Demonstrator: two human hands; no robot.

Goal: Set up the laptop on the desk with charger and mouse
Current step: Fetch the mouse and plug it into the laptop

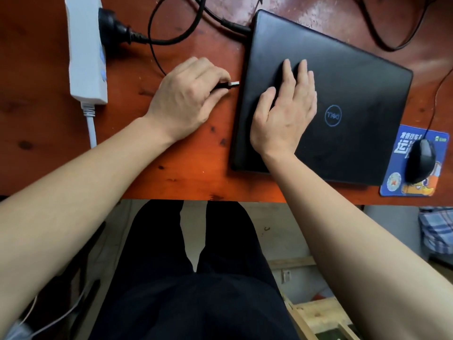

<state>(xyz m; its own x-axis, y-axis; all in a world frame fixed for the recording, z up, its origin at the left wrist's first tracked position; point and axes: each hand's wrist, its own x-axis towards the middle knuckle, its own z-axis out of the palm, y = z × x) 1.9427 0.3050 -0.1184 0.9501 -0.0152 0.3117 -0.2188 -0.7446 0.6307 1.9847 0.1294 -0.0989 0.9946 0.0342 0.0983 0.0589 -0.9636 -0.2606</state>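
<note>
A closed black laptop [348, 89] lies on the reddish wooden desk [186, 163]. My right hand [285, 111] rests flat on its lid with the fingers straight. My left hand [186, 94] pinches a USB plug [231, 84], whose silver tip points at the laptop's left edge, a short gap away. A black charger cable [232, 25] runs into the laptop's far left corner. Its black mains plug [115, 28] sits in the white power strip [85, 50]. A black mouse [420, 160] sits on a blue mouse pad [392, 185] at the right.
Black cables loop across the far side of the desk. The power strip's white cord [92, 126] runs toward the front edge. Below the desk edge are my dark trousers, wooden slats on the floor at right, and checked cloth [438, 229].
</note>
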